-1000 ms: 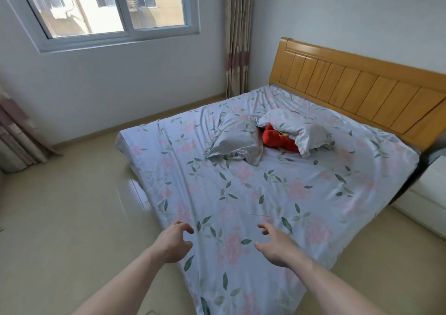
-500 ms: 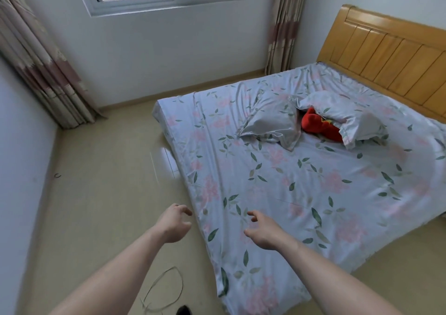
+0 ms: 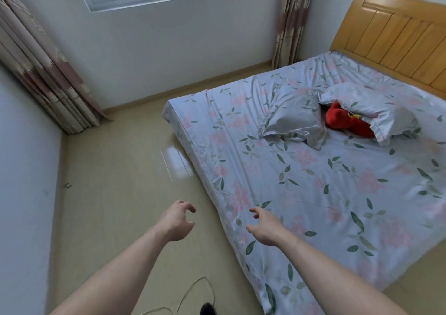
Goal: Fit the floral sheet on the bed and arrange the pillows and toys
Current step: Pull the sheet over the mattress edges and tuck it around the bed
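Floral sheet (image 3: 325, 194) is spread over the bed (image 3: 395, 37), wrinkled, draped over the foot edge and the window-side edge down to the floor (image 3: 108, 194). Two pillows in matching floral cases are seen near the head end: left pillow (image 3: 293, 115) lies flat toward the window-side edge, right pillow (image 3: 369, 107) is rumpled beside it. A red plush toy (image 3: 345, 122) is tucked between them, partly covered by the right pillow. Left hand (image 3: 177, 220) is held over the floor just off the foot corner, fingers loosely curled, nothing gripped. Right hand (image 3: 264, 225) is held over the sheet at the same corner, fingers spread and relaxed, nothing gripped; contact with the sheet cannot be told. A thin cord (image 3: 193, 293) lies on the floor by the lower edge.
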`<state>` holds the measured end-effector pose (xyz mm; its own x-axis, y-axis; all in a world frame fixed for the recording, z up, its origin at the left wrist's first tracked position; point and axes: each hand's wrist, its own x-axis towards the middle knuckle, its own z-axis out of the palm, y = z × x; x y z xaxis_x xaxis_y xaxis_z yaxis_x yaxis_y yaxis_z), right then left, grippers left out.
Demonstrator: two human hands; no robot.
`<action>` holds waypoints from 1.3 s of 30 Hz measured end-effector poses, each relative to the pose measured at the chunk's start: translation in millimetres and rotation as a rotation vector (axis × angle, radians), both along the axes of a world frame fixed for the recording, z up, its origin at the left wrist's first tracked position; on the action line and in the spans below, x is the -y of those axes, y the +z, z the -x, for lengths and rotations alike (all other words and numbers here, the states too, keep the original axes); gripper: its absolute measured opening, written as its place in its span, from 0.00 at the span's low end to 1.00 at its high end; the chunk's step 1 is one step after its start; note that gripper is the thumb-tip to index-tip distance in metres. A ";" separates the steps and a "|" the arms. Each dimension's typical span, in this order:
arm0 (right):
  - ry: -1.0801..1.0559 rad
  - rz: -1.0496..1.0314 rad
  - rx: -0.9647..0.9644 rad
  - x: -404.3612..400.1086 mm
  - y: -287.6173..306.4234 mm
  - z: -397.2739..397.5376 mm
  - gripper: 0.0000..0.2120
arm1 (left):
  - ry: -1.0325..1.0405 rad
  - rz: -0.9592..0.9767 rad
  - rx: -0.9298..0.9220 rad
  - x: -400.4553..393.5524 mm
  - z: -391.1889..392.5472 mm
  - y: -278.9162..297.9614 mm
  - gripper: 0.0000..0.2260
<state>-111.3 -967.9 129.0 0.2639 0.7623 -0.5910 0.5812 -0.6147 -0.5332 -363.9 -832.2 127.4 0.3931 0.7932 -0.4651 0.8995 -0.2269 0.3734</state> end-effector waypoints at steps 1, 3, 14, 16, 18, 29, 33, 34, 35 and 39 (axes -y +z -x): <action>-0.007 -0.004 0.008 -9.2 -0.1 7.7 0.29 | -0.008 -0.013 -0.009 -11.9 6.2 0.3 0.17; -0.020 -0.001 0.010 -21.7 -2.2 19.1 0.28 | -0.026 -0.024 -0.009 -28.6 14.0 1.8 0.17; -0.121 0.034 0.021 -73.5 -12.9 12.7 0.29 | -0.201 -0.004 -0.005 -102.6 -22.7 -6.4 0.17; -0.134 0.040 0.012 -86.8 -16.8 6.6 0.29 | -0.226 0.005 -0.006 -115.8 -36.7 -10.4 0.18; -0.159 0.054 -0.007 -103.7 -26.8 -1.6 0.29 | -0.246 0.024 -0.025 -133.0 -53.6 -20.7 0.18; -0.273 0.123 -0.062 -191.7 -66.7 -56.3 0.30 | -0.355 0.033 -0.179 -258.4 -112.4 -45.0 0.17; -0.324 0.137 -0.071 -207.4 -74.1 -64.1 0.30 | -0.402 0.061 -0.219 -292.4 -125.5 -52.5 0.18; -0.357 0.140 -0.078 -214.6 -78.6 -66.7 0.30 | -0.425 0.064 -0.219 -305.9 -133.1 -56.5 0.18; -0.374 0.142 -0.080 -218.1 -80.5 -66.9 0.30 | -0.439 0.067 -0.217 -313.5 -136.7 -58.7 0.18; -0.517 0.178 -0.089 -245.6 -98.7 -61.6 0.30 | -0.578 0.094 -0.235 -368.0 -160.1 -77.6 0.18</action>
